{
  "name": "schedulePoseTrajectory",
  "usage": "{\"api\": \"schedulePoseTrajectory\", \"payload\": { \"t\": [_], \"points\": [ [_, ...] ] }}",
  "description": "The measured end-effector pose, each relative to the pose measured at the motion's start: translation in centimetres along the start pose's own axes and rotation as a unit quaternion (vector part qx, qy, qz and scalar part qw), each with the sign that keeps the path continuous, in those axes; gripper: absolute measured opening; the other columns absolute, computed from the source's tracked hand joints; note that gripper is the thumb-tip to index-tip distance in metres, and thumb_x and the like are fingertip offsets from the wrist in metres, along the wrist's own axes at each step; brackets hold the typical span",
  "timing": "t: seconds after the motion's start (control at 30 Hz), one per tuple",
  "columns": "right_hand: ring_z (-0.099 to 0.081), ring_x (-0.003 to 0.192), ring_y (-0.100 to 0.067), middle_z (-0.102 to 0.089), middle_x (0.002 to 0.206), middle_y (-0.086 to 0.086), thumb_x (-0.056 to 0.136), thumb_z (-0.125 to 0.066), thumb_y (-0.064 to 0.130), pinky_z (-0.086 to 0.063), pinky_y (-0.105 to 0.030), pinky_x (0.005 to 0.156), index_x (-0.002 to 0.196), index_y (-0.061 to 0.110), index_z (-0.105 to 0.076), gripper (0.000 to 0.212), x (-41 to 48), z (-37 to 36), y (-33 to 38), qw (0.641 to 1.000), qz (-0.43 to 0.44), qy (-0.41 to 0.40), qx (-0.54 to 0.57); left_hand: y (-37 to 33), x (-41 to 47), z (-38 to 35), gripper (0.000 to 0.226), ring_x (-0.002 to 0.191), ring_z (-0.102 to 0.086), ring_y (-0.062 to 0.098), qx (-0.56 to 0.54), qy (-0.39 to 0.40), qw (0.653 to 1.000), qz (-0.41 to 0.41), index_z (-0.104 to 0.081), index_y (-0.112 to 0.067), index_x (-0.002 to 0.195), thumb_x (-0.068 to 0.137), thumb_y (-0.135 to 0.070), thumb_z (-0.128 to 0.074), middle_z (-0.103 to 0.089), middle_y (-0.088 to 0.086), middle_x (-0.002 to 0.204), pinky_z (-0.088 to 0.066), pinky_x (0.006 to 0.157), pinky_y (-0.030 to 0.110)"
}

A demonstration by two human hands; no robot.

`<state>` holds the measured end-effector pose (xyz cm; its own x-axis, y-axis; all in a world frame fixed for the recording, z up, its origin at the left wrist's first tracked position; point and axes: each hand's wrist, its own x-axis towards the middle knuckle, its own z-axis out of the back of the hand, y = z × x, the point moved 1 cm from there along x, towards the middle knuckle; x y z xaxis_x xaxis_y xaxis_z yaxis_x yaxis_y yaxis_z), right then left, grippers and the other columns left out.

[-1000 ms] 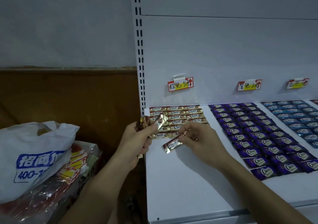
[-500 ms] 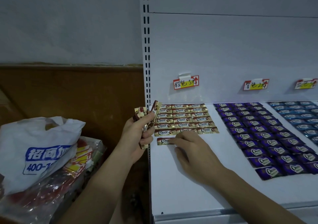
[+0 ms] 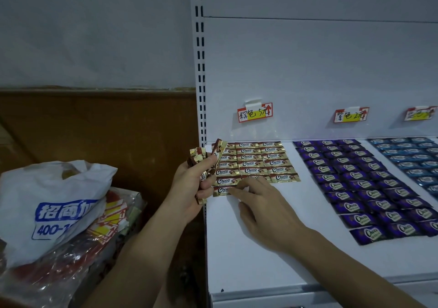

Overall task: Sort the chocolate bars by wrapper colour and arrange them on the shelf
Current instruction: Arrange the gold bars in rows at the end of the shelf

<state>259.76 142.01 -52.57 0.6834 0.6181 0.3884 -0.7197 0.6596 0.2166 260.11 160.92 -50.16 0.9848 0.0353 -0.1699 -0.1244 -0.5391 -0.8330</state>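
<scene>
My left hand [image 3: 193, 182] grips a bunch of gold-wrapped chocolate bars [image 3: 208, 156] at the left end of the white shelf [image 3: 260, 260]. My right hand [image 3: 263, 206] lies flat on the shelf, its fingertips pressing a single gold bar [image 3: 221, 190] at the front of the left column. Rows of gold bars [image 3: 258, 163] fill the back left of the shelf. Purple bars [image 3: 360, 184] lie in rows to their right. Blue bars [image 3: 412, 158] run along the far right edge of the view.
Price tags [image 3: 254, 113] hang on the white back panel above each colour group. A slotted upright [image 3: 200, 70] marks the shelf's left side. Left of it, a white plastic bag [image 3: 49, 203] rests on clear packs of red-and-yellow tags [image 3: 106, 222].
My right hand carried one gold bar from the air down onto the shelf and pressed it into the front of the left column. The left hand kept its bunch.
</scene>
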Motion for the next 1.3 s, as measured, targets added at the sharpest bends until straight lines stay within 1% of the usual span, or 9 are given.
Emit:
{"api": "schedulePoseTrajectory", "payload": {
  "t": [0.17, 0.33, 0.4, 0.53, 0.63, 0.73, 0.87, 1.1, 1.3],
  "points": [
    [-0.054, 0.099, -0.006, -0.058, 0.113, 0.010, 0.095, -0.059, 0.014, -0.044, -0.021, 0.082, 0.129, 0.024, -0.063, 0.036, 0.5, 1.3, -0.3, 0.988, -0.052, -0.060, 0.135, 0.6, 0.0, -0.2, 0.040, 0.048, -0.033, 0.007, 0.017, 0.010, 0.999, -0.025, -0.059, 0.004, 0.122, 0.090, -0.016, -0.073, -0.047, 0.013, 0.106, -0.024, 0.034, 0.017],
    [-0.064, 0.071, -0.007, -0.070, 0.086, -0.003, 0.095, -0.065, 0.003, -0.049, -0.018, 0.064, 0.119, 0.011, -0.064, 0.025, 2.9, 3.8, -1.5, 0.854, -0.168, -0.126, 0.475, 1.1, -1.1, -1.3, 0.015, 0.047, -0.030, 0.010, 0.160, 0.008, 0.986, -0.052, -0.064, -0.007, 0.102, 0.094, -0.018, -0.071, -0.043, 0.005, 0.067, -0.020, 0.036, 0.021],
    [-0.060, 0.062, -0.008, -0.064, 0.075, -0.008, 0.092, -0.066, -0.003, -0.046, -0.018, 0.058, 0.118, 0.005, -0.063, 0.027, 2.8, 3.9, -1.6, 0.834, -0.156, -0.125, 0.514, 1.7, -1.6, -2.1, 0.018, 0.046, -0.032, 0.009, 0.193, 0.006, 0.979, -0.070, -0.065, -0.001, 0.103, 0.094, -0.017, -0.070, -0.047, -0.002, 0.060, -0.022, 0.037, 0.021],
    [-0.057, 0.059, -0.012, -0.062, 0.066, -0.004, 0.092, -0.064, -0.008, -0.045, -0.023, 0.056, 0.112, 0.009, -0.068, 0.027, 2.0, 3.6, -1.8, 0.842, -0.152, -0.126, 0.503, 2.9, -2.1, -3.3, 0.013, 0.056, -0.057, 0.006, 0.257, -0.034, 0.954, -0.148, -0.069, -0.001, 0.098, 0.092, -0.012, -0.073, -0.067, -0.006, 0.068, -0.044, 0.053, 0.017],
    [-0.055, 0.056, -0.011, -0.061, 0.063, -0.004, 0.089, -0.066, -0.009, -0.045, -0.018, 0.057, 0.108, 0.004, -0.067, 0.023, 1.2, 3.9, -2.5, 0.832, -0.204, -0.163, 0.490, 3.8, -2.5, -3.2, 0.001, 0.083, -0.069, 0.011, 0.338, -0.077, 0.908, -0.236, -0.071, -0.017, 0.094, 0.093, -0.016, -0.071, -0.074, -0.006, 0.086, -0.057, 0.074, 0.032],
    [-0.061, 0.058, -0.016, -0.069, 0.062, 0.004, 0.085, -0.071, 0.005, -0.050, -0.030, 0.063, 0.101, 0.023, -0.067, 0.024, 0.0, 3.4, -3.9, 0.877, -0.281, -0.154, 0.359, 4.4, -3.8, -3.2, 0.025, 0.091, -0.067, 0.012, 0.526, -0.129, 0.783, -0.306, -0.068, -0.022, 0.110, 0.087, -0.013, -0.073, -0.071, -0.009, 0.101, -0.057, 0.076, 0.034],
    [-0.065, 0.064, -0.009, -0.067, 0.059, 0.009, 0.083, -0.071, 0.021, -0.048, -0.028, 0.064, 0.090, 0.030, -0.066, 0.012, -1.0, 2.8, -4.1, 0.930, -0.304, -0.125, 0.168, 5.1, -5.1, -3.9, 0.041, 0.103, -0.063, 0.020, 0.714, -0.104, 0.647, -0.247, -0.058, -0.027, 0.126, 0.087, -0.018, -0.070, -0.054, -0.010, 0.128, -0.055, 0.078, 0.037],
    [-0.058, 0.068, -0.013, -0.054, 0.058, 0.013, 0.088, -0.068, 0.032, -0.039, -0.028, 0.060, 0.083, 0.031, -0.069, 0.005, -1.4, 2.1, -3.5, 0.949, -0.287, -0.113, 0.059, 4.8, -6.2, -4.5, 0.036, 0.100, -0.063, 0.021, 0.755, -0.096, 0.615, -0.208, -0.056, -0.024, 0.124, 0.090, -0.025, -0.066, -0.040, -0.008, 0.137, -0.049, 0.072, 0.032],
    [-0.059, 0.084, -0.015, -0.063, 0.087, 0.008, 0.082, -0.070, 0.020, -0.048, -0.030, 0.073, 0.084, 0.028, -0.076, 0.011, -1.1, 1.4, -3.8, 0.970, -0.222, -0.096, 0.042, 4.7, -6.1, -4.5, 0.037, 0.103, -0.062, 0.022, 0.770, -0.081, 0.601, -0.198, -0.055, -0.025, 0.128, 0.093, -0.029, -0.063, -0.041, -0.006, 0.137, -0.048, 0.074, 0.032]
  ]
}}
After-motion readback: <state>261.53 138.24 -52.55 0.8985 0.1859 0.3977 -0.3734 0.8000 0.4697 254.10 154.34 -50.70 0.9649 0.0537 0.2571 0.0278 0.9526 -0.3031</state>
